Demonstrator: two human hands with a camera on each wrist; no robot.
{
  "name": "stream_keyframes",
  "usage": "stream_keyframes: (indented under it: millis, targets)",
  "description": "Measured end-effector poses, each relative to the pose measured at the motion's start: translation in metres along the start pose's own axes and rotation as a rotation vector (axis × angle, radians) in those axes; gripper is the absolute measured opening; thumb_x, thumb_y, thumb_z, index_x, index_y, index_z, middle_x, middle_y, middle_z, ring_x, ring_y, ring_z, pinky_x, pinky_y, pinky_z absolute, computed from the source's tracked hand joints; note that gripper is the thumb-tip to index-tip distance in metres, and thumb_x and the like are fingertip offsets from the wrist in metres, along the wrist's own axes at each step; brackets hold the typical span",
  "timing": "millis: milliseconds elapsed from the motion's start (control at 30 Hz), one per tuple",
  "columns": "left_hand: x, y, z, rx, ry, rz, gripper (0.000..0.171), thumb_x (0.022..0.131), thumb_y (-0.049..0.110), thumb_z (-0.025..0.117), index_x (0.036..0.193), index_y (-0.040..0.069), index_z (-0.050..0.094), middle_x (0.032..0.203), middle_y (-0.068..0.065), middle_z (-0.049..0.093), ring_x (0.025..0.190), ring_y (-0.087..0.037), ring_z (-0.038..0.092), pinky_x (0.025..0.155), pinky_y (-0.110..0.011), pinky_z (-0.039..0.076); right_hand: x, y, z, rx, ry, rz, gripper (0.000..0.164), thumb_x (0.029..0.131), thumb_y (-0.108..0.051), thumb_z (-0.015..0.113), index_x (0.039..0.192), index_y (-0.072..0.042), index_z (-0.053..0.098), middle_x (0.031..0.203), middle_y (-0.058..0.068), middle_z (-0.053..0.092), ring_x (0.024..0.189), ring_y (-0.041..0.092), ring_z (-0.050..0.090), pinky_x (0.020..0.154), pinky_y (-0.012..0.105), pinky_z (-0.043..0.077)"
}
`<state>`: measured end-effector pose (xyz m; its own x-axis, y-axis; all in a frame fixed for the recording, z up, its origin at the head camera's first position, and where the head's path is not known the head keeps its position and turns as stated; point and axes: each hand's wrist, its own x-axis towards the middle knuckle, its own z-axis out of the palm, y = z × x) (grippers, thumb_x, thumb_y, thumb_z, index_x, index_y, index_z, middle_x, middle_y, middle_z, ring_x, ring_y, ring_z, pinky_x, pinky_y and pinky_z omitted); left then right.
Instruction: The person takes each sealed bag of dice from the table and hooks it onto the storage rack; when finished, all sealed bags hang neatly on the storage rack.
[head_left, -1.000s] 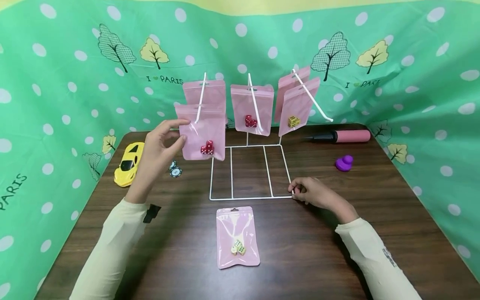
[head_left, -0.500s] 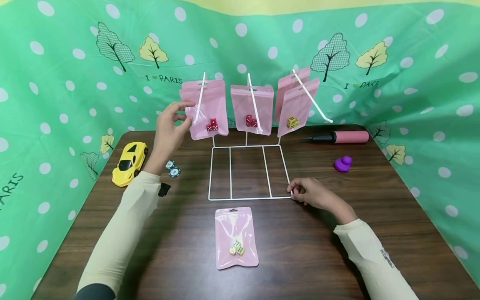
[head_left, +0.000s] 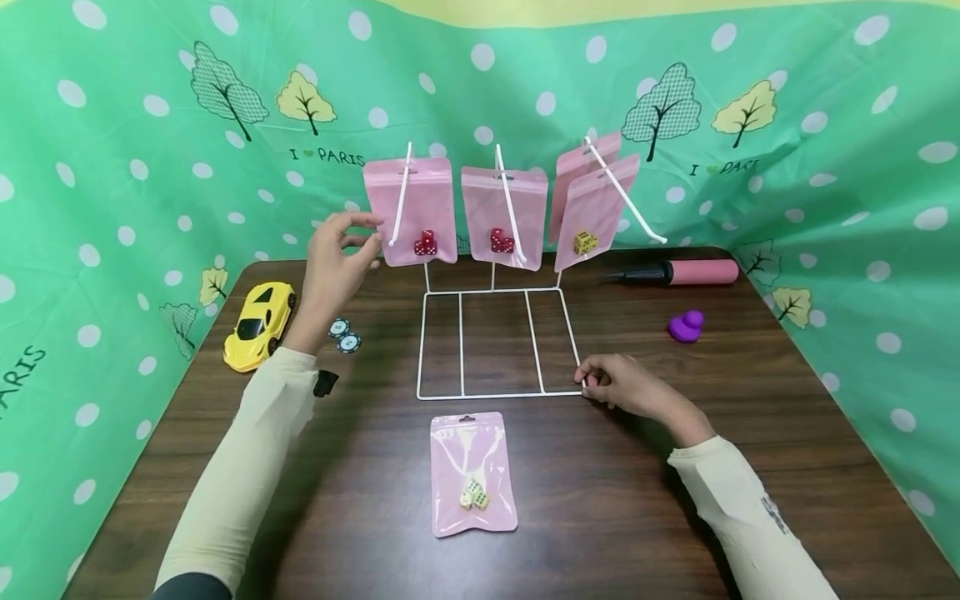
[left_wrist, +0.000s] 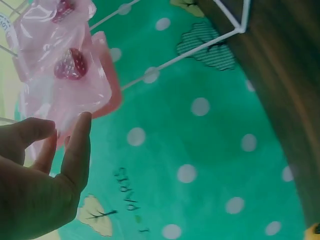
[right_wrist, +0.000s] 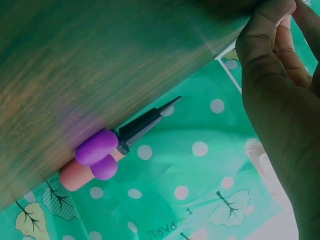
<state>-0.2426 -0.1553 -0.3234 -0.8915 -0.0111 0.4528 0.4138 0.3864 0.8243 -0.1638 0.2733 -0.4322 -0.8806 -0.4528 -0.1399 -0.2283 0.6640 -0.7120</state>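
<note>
A white wire rack stands mid-table with three slanted pegs. A pink pouch with red dice hangs on the left peg. My left hand hovers just left of it, fingers loosely spread and holding nothing; the left wrist view shows the fingertips beside the pouch. A second red-dice pouch hangs on the middle peg, and yellow-dice pouches on the right one. My right hand pinches the rack's front right corner. Another pouch with pale dice lies flat in front.
A yellow toy car and two poker chips lie at the left. A pink hand pump and a purple toy sit at the right. Green dotted cloth walls in the table on three sides.
My left hand carried the red-dice pouch up and back along the left peg, then let go of it. The pouch now hangs by itself. The right hand stayed put.
</note>
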Motion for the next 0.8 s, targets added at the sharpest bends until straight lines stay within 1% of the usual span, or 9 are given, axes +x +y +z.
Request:
stream_keyframes:
  millis: [167, 233, 300, 433, 500, 567, 667, 733, 800]
  targets:
    - [-0.013, -0.016, -0.009, -0.04, -0.046, -0.12, 0.028, 0.107, 0.011, 0.064, 0.129, -0.005, 0.071, 0.135, -0.017, 0.063, 0.097, -0.013, 0.071, 0.077, -0.029, 0.064, 0.0, 0.001, 0.0, -0.003, 0.001, -0.001, 0.01, 0.1, 0.005, 0.069, 0.109, 0.004, 0.07, 0.085, 0.004, 0.058, 0.068, 0.013, 0.056, 0.057, 0.029, 0.052]
    - [-0.017, -0.02, -0.012, -0.054, -0.064, -0.147, 0.03, 0.109, 0.012, 0.064, 0.132, -0.006, 0.07, 0.136, -0.019, 0.065, 0.098, -0.014, 0.07, 0.077, -0.028, 0.064, 0.0, 0.001, 0.0, -0.003, 0.002, -0.002, 0.01, 0.1, 0.005, 0.07, 0.109, 0.005, 0.07, 0.086, 0.004, 0.058, 0.068, 0.013, 0.056, 0.057, 0.029, 0.052]
    - [-0.021, -0.019, -0.013, -0.041, -0.077, -0.142, 0.03, 0.109, 0.013, 0.063, 0.132, -0.005, 0.069, 0.136, -0.019, 0.066, 0.102, -0.019, 0.071, 0.077, -0.026, 0.063, 0.001, 0.001, 0.0, -0.002, 0.003, 0.005, 0.01, 0.1, 0.005, 0.07, 0.109, 0.004, 0.071, 0.086, 0.004, 0.058, 0.068, 0.013, 0.056, 0.058, 0.028, 0.053]
    - [-0.03, -0.003, -0.011, 0.045, -0.092, -0.058, 0.024, 0.107, 0.009, 0.067, 0.126, -0.004, 0.073, 0.131, -0.019, 0.066, 0.106, -0.034, 0.073, 0.073, -0.02, 0.06, 0.002, 0.002, 0.0, -0.003, 0.0, 0.013, 0.01, 0.1, 0.005, 0.07, 0.109, 0.004, 0.07, 0.086, 0.004, 0.059, 0.069, 0.014, 0.056, 0.058, 0.029, 0.053]
    - [-0.038, 0.008, -0.01, 0.104, -0.103, 0.002, 0.021, 0.105, 0.007, 0.068, 0.123, -0.003, 0.075, 0.128, -0.018, 0.067, 0.105, -0.035, 0.073, 0.081, -0.026, 0.06, 0.003, 0.002, 0.0, -0.005, -0.002, 0.018, 0.01, 0.1, 0.005, 0.069, 0.109, 0.004, 0.07, 0.086, 0.004, 0.059, 0.07, 0.015, 0.057, 0.058, 0.029, 0.053]
    - [-0.046, 0.017, -0.007, 0.146, -0.125, 0.058, 0.019, 0.104, 0.003, 0.069, 0.121, -0.001, 0.076, 0.125, -0.017, 0.068, 0.105, -0.034, 0.073, 0.084, -0.028, 0.058, 0.004, 0.002, 0.0, -0.003, -0.006, 0.027, 0.01, 0.1, 0.004, 0.069, 0.11, 0.003, 0.07, 0.087, 0.004, 0.058, 0.071, 0.016, 0.057, 0.058, 0.029, 0.053]
    - [-0.063, 0.03, -0.003, 0.178, -0.186, 0.124, 0.018, 0.1, -0.001, 0.072, 0.118, 0.001, 0.077, 0.121, -0.015, 0.069, 0.105, -0.03, 0.073, 0.085, -0.033, 0.058, 0.004, 0.001, 0.0, -0.007, -0.006, 0.03, 0.01, 0.1, 0.004, 0.068, 0.11, 0.004, 0.07, 0.087, 0.004, 0.058, 0.071, 0.016, 0.057, 0.059, 0.029, 0.053]
    - [-0.076, 0.035, -0.001, 0.176, -0.244, 0.142, 0.019, 0.098, -0.005, 0.073, 0.117, 0.001, 0.077, 0.121, -0.013, 0.069, 0.105, -0.027, 0.072, 0.083, -0.03, 0.06, 0.004, 0.001, 0.0, -0.009, -0.003, 0.033, 0.01, 0.1, 0.005, 0.069, 0.11, 0.003, 0.07, 0.086, 0.004, 0.058, 0.071, 0.016, 0.057, 0.059, 0.029, 0.053]
    - [-0.09, 0.038, 0.0, 0.165, -0.308, 0.16, 0.023, 0.097, -0.009, 0.071, 0.117, 0.001, 0.077, 0.122, -0.012, 0.07, 0.106, -0.027, 0.071, 0.085, -0.035, 0.062, 0.003, 0.0, 0.0, -0.013, -0.001, 0.029, 0.01, 0.1, 0.005, 0.069, 0.11, 0.004, 0.07, 0.086, 0.004, 0.058, 0.071, 0.016, 0.057, 0.058, 0.029, 0.052]
